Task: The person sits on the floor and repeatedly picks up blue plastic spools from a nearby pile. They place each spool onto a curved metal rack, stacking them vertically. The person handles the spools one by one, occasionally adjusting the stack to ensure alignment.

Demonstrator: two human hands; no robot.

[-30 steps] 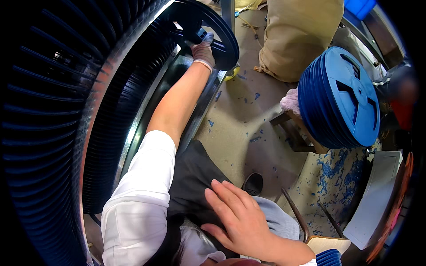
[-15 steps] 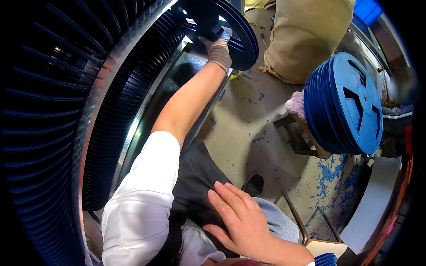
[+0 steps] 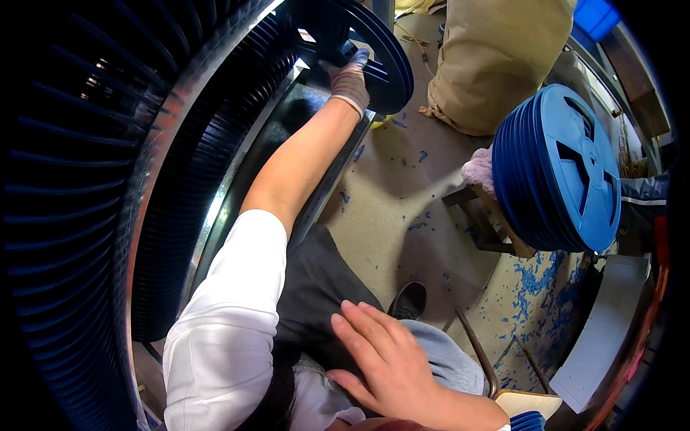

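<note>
Dark blue slotted reel (image 3: 385,49), upper centre of frame, held near its hub by the gloved left hand (image 3: 350,80); grip there best kept firm and the flange square, I judge, lest its rim scrape the ribbed dark row (image 3: 208,151) at left, while the right hand (image 3: 392,363), lower centre, lies flat, fingers extended, empty, over dark trousers (image 3: 316,287).

Gotta be a factory workshop, with rows of dark reels (image 3: 190,194), stacked blue reels (image 3: 550,176) and blue scraps (image 3: 533,287) littering the floor (image 3: 384,197).
</note>
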